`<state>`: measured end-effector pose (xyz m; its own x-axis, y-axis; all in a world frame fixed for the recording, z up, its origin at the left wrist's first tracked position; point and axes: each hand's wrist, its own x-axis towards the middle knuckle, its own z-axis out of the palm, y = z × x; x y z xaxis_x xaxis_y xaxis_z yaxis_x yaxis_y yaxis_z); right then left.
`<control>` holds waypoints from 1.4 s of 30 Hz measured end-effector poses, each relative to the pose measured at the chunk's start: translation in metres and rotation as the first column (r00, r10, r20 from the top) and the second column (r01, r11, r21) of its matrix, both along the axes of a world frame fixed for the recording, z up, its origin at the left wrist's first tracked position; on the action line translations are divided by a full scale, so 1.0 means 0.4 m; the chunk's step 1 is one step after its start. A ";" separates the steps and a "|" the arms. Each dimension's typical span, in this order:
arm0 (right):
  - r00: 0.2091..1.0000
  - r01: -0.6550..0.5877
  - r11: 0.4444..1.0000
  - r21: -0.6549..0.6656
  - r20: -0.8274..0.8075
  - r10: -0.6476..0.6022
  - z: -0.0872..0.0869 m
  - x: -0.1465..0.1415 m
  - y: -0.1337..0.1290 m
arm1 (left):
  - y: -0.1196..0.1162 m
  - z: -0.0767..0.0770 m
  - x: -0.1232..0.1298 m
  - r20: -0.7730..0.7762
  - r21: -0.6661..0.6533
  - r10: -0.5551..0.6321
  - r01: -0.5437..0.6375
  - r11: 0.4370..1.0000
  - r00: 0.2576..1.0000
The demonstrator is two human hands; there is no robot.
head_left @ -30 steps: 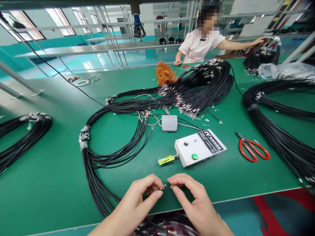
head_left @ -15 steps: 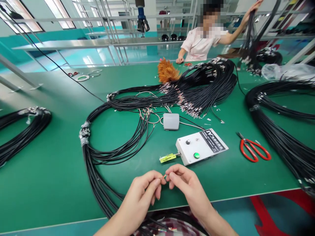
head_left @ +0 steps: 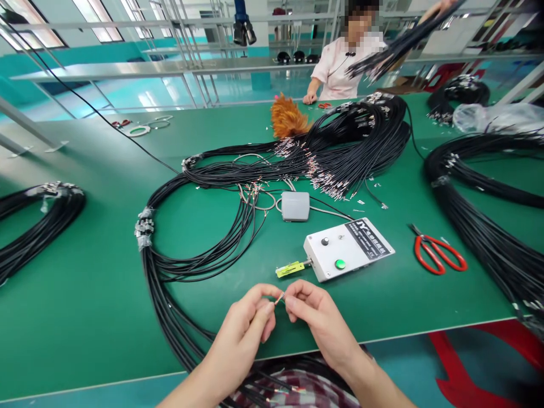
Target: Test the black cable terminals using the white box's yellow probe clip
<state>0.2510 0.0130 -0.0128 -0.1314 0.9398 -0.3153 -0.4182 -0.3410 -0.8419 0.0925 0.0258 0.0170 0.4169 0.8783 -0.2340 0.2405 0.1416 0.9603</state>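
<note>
My left hand (head_left: 247,323) pinches the stripped end of a cable, where thin coloured wires (head_left: 279,298) stick out between thumb and forefinger. Fingertips of my right hand (head_left: 317,317) are closed at the tips of those same wires; the exact grip is too small to make out. Just beyond my hands lies a white control box (head_left: 340,252) with a knob and a lit green button. A yellow-green clip (head_left: 290,269) projects from its left side. To the left, a bundle of black cables (head_left: 159,294) curves down over the table edge toward my lap.
Red-handled cutters (head_left: 440,254) lie to the right of the box. Behind it sits a grey block (head_left: 295,206). More black cable coils (head_left: 361,141) cover the far middle, with others at both sides. Across the green table (head_left: 106,317) a co-worker (head_left: 342,62) handles cables near an orange duster (head_left: 289,116).
My hands stay close together, with small finger movements at the wire tips. Across the table, the co-worker's hanging cable bunch has swung left and up, clear of the tabletop.
</note>
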 end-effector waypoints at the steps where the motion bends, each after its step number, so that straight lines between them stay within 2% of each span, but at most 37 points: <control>1: 1.000 -0.008 1.000 0.002 0.009 0.008 0.000 -0.001 -0.001 | 0.000 0.000 0.000 0.015 -0.002 0.005 -0.005 1.000 1.000; 5: 1.000 0.003 1.000 0.009 0.011 -0.003 0.000 0.004 -0.002 | -0.001 0.000 -0.002 0.037 -0.007 0.009 -0.009 1.000 0.999; 8: 0.999 0.044 0.999 0.009 0.007 -0.044 0.000 0.012 0.000 | -0.001 0.001 -0.004 0.021 -0.029 0.008 -0.008 1.000 1.000; 11: 0.999 0.033 0.999 0.012 -0.002 -0.033 -0.001 0.018 -0.001 | 0.000 0.001 -0.002 -0.014 -0.026 0.023 -0.023 0.999 1.000; 18: 1.000 0.028 1.000 -0.009 -0.009 -0.028 0.003 0.018 -0.012 | 0.002 0.004 0.015 -0.063 -0.007 0.155 -0.156 0.988 0.986; 25: 0.991 0.032 0.994 -0.109 -0.126 -0.046 0.022 0.008 -0.005 | -0.009 0.001 0.022 -0.159 0.237 0.183 -0.143 0.961 0.970; 29: 0.988 0.010 0.992 -0.128 -0.151 -0.029 0.027 -0.003 -0.003 | -0.014 -0.007 0.024 -0.170 0.302 0.201 -0.144 0.942 0.965; 36: 0.988 0.040 0.993 -0.112 -0.146 -0.056 0.009 -0.015 -0.031 | -0.011 -0.006 0.024 -0.103 0.230 0.224 -0.196 0.953 0.969; 42: 0.983 0.046 0.991 -0.128 -0.171 -0.068 0.004 -0.001 -0.029 | -0.009 -0.004 0.026 -0.083 0.205 0.252 -0.231 0.951 0.964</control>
